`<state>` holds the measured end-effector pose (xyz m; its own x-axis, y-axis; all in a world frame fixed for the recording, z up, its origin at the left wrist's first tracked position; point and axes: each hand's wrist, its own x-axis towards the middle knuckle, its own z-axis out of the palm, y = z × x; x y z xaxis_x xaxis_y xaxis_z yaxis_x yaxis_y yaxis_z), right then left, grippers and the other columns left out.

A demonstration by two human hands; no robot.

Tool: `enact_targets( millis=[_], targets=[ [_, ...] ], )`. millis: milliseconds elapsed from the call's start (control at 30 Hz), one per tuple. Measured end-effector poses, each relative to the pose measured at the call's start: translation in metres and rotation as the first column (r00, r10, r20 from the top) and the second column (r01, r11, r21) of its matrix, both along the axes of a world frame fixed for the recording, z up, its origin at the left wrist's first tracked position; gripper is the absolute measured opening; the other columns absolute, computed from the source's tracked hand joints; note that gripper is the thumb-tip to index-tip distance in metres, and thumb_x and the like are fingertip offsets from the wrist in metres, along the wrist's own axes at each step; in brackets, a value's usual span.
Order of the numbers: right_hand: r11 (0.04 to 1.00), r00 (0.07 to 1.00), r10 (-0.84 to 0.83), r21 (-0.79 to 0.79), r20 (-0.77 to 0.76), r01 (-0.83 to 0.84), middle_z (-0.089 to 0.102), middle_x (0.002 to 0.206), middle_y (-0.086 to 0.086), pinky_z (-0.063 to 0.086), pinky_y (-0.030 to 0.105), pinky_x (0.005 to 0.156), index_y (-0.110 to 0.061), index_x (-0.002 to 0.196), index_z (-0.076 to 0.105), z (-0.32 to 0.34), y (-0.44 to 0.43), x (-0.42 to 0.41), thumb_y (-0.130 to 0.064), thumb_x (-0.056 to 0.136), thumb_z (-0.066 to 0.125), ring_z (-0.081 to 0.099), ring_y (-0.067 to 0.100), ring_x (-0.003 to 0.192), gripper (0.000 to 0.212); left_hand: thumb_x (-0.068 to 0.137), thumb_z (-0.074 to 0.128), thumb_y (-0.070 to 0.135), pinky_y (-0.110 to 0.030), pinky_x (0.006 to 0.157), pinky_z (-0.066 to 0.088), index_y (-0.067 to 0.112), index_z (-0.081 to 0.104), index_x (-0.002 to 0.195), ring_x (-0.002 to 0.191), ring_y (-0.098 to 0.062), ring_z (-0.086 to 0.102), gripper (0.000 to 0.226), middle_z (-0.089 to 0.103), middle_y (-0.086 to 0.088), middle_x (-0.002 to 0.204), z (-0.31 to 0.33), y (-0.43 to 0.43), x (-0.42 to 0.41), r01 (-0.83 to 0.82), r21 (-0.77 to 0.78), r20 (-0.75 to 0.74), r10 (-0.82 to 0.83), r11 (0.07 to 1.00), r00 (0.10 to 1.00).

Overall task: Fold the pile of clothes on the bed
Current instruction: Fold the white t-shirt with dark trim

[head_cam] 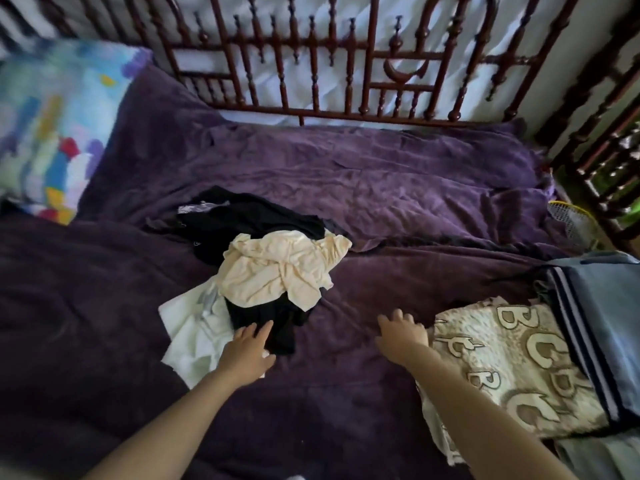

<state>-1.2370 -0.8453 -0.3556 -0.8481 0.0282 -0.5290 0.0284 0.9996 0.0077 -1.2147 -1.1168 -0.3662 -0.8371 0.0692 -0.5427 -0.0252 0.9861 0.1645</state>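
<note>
Purple bed [381, 188], clothes pile [263, 268], folded clothes [512, 368]

A purple blanket [398, 188] covered the bed, with a loose pile of clothes [263, 265] lying near its middle: a cream garment [280, 268] on top of black ones [249, 213], and a white piece [194, 337] at the near edge. The left hand [247, 348] reached to the pile, fingers straight, touching the black and white cloth. The right hand [401, 332] rested open on the blanket just beside a folded letter-patterned cloth [509, 362]. A folded blue garment [602, 317] lay against that cloth. A colourful pillow [52, 126] sat far left, under the dark wooden railing [329, 64].

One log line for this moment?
left hand open, touching black garment | right hand open, beside letter-print cloth | pile unfolded
</note>
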Motion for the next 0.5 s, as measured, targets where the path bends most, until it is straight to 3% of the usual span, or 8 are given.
enact_targets(
  millis=[300, 400, 500],
  targets=[
    [0.961, 0.958, 0.272, -0.072, 0.096, -0.266, 0.023, 0.148, 0.015, 0.032, 0.043, 0.104, -0.019, 0.144, 0.024, -0.011, -0.163, -0.038, -0.031, 0.095, 0.043, 0.027, 0.034, 0.134, 0.054, 0.095, 0.045, 0.039, -0.035, 0.109, 0.029, 0.027, 0.005, 0.15, 0.141, -0.025, 0.015, 0.07, 0.016, -0.006, 0.155, -0.008, -0.132, -0.012, -0.145, 0.063, -0.054, 0.148, 0.987, 0.987],
    [0.961, 0.958, 0.269, -0.094, 0.099, -0.26, 0.018, 0.151, 0.013, 0.032, 0.043, 0.104, -0.022, 0.147, 0.018, -0.023, -0.209, -0.057, -0.029, 0.094, 0.047, 0.026, 0.034, 0.135, 0.06, 0.093, 0.046, 0.04, -0.036, 0.108, 0.032, 0.025, 0.008, 0.149, 0.137, -0.025, 0.025, 0.069, 0.028, -0.005, 0.149, -0.021, -0.181, -0.025, -0.18, 0.105, -0.053, 0.186, 0.978, 0.981],
    [0.974, 0.981, 0.174, -0.16, 0.088, -0.158, 0.009, 0.155, 0.009, 0.035, 0.04, 0.103, -0.026, 0.149, 0.007, -0.036, -0.246, -0.081, -0.027, 0.094, 0.048, 0.025, 0.031, 0.138, 0.069, 0.094, 0.046, 0.04, -0.036, 0.108, 0.033, 0.024, 0.009, 0.149, 0.137, -0.023, 0.023, 0.069, 0.027, -0.004, 0.15, -0.033, -0.226, -0.04, -0.224, 0.141, -0.032, 0.231, 0.964, 0.973]
  ],
)
